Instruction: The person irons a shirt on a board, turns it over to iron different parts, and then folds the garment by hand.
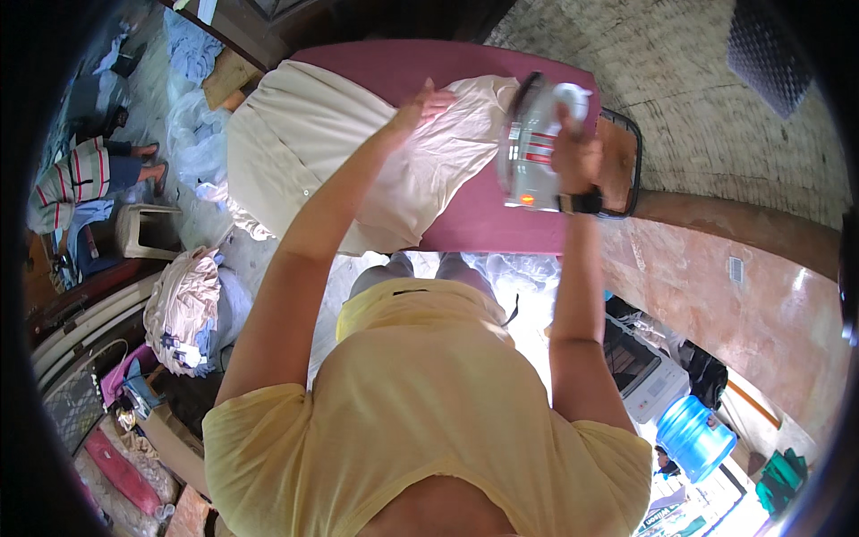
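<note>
A cream garment [309, 148] with a small button is spread over the maroon ironing board [501, 228], and its left part hangs past the board's edge. My left hand [425, 105] rests on the cloth near the narrower part, fingers stretched out. My right hand [575, 157] is wrapped round the handle of a grey and white clothes iron [535, 152] with red stripes and an orange light. The iron is at the garment's right end, slightly blurred; I cannot tell whether its sole touches the cloth or board.
A dark metal frame [639, 166] juts from the board's right end. To the left are a bundle of clothes [183, 309], a plastic stool [143, 228] and a seated person [85, 183]. A blue water jug [696, 437] and a white appliance [651, 385] stand lower right.
</note>
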The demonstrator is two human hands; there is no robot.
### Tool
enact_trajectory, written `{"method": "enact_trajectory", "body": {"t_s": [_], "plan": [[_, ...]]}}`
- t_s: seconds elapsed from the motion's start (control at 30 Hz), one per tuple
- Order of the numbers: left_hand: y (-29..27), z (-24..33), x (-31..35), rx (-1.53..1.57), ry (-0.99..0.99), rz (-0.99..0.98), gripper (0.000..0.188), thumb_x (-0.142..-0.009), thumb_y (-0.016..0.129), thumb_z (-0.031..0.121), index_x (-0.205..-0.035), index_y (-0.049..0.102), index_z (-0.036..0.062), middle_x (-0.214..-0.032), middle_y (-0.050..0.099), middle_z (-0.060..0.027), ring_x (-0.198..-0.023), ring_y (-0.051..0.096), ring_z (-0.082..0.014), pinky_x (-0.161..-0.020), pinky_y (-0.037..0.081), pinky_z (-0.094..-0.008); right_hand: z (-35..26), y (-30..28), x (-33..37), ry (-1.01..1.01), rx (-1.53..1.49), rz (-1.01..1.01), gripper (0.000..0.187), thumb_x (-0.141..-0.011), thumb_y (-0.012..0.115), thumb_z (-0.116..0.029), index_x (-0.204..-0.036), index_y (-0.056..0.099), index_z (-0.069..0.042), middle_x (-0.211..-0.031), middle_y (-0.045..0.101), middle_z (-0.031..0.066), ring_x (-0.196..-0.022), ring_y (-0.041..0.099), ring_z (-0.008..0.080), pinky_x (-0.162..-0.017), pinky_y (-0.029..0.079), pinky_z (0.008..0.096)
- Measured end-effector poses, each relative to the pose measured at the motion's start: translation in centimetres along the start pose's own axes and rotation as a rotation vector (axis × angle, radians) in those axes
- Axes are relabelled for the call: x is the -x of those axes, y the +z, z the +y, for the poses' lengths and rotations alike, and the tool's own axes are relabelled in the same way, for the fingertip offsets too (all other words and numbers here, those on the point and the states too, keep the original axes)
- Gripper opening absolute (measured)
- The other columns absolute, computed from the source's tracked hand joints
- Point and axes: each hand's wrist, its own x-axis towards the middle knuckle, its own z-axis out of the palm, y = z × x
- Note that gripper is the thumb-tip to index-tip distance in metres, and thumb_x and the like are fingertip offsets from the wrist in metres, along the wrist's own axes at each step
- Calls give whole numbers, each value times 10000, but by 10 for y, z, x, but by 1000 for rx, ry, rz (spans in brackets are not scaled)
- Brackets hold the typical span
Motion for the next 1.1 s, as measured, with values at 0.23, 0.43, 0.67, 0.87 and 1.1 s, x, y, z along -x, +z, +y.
{"method": "enact_trajectory", "body": {"t_s": [0.23,0.43,0.67,0.87,1.1], "plan": [[-66,7,-61,-513,252,212,277,-989,558,267,-1150,650,60,-1063,708,-68,-939,654,-162,-857,510,-288,-181,20,-1,605,-633,-123,490,-898,632,-475,-927,668,12,-825,671,268,-785,654,442,-708,516,492],[2,17,-80,-1174,289,-18,550,-806,738,419,-1223,590,93,-1183,650,-152,-1131,613,-290,-944,492,-384,-178,0,52,810,-550,-449,624,-872,577,-612,-928,662,3,-832,672,278,-816,636,499,-734,519,529],[23,22,-133,-844,-28,-161,485,-800,760,224,-1212,558,68,-1138,623,-125,-1032,605,-281,-869,498,-386,-175,8,24,761,-565,-295,567,-882,600,-554,-840,664,8,-737,664,247,-737,648,473,-706,513,530],[18,48,-136,-252,42,-286,318,-837,671,-1,-1143,603,52,-1084,681,-69,-956,618,-134,-829,499,-274,-161,18,-25,772,-562,-308,573,-876,602,-558,-911,671,10,-704,666,222,-724,664,438,-709,540,502],[-52,37,-118,-615,411,95,140,-917,635,89,-1052,621,55,-988,674,-56,-907,653,-151,-795,515,-278,-160,61,-55,587,-563,-126,596,-855,612,-565,-1003,680,9,-908,680,259,-850,663,454,-782,537,499]]}}
